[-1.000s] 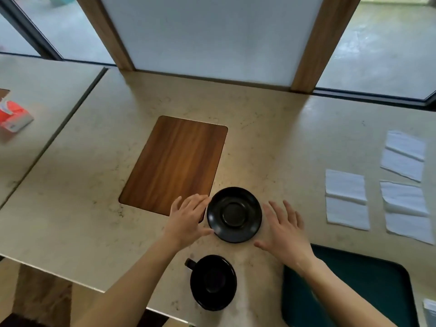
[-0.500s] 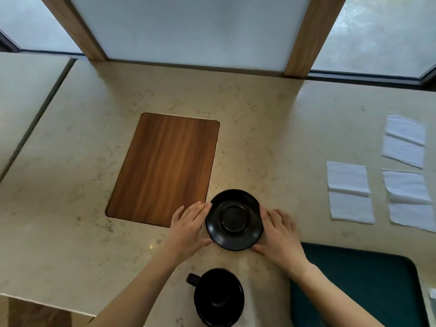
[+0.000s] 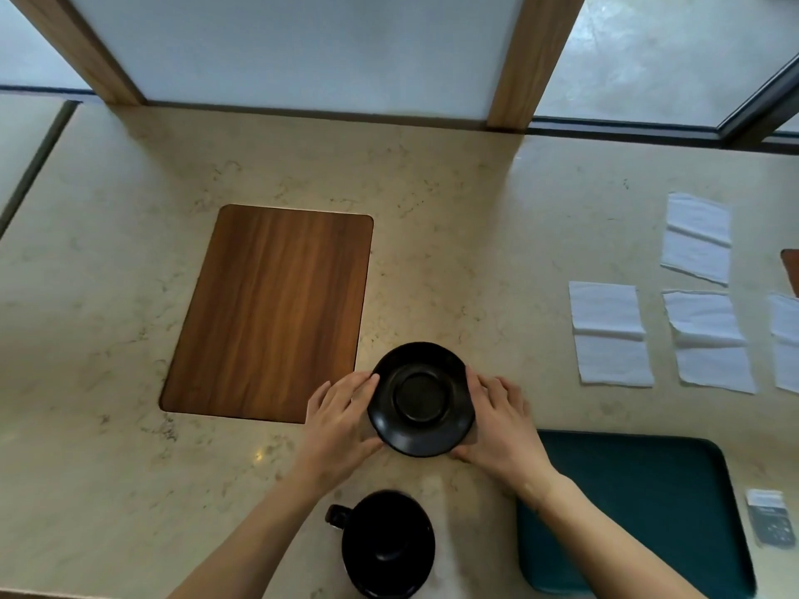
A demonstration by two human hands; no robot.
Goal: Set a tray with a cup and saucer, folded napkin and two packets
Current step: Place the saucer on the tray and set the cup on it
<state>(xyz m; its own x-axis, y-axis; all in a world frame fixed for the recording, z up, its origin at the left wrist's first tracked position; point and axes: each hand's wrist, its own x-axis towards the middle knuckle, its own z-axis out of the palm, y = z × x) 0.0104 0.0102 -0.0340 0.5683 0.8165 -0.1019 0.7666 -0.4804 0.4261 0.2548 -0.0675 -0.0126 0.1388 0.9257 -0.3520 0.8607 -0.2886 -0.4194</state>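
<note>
Head view: black saucer (image 3: 421, 399) near table (image 3: 454, 201) front edge, betw. wooden inset and green tray (image 3: 648, 482), left hand (image 3: 341, 419) & right hand (image 3: 501, 425) clasping opposite rims; judged rigid, glossy, breakable, so grip under rim both sides; cup (image 3: 387, 544) nearer front edge.

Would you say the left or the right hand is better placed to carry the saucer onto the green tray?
Probably the right hand. It grips the black saucer on the side facing the green tray, which lies beside that forearm. The left hand would have to cross over.
</note>
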